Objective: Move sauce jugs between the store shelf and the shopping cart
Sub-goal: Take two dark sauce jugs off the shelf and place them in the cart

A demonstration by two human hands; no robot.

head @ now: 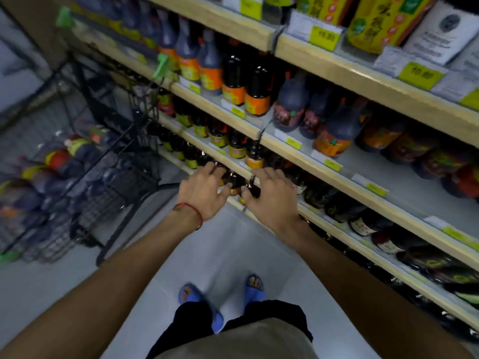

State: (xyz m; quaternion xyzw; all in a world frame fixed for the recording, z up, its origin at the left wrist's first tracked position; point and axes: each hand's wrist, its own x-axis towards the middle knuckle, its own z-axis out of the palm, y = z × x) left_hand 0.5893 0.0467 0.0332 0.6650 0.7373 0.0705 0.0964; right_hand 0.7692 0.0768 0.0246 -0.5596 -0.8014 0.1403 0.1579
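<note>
Both hands reach the low shelf (383,263)
Left hand (204,189) spread over dark jugs (233,180); right hand (272,195) curls round one jug (252,189); shopping cart (121,161) stands left

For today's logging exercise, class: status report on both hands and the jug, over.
Left hand beside dark jug, grip unclear. Right hand pinching it. Cart at left, loaded. Nothing seen blocking.

Pale grey smooth tiled floor (217,244) fills lower centre, faint seams; light dim, cool, w/ soft sheen. Tan flat panel (31,29) top left, blurred.
</note>
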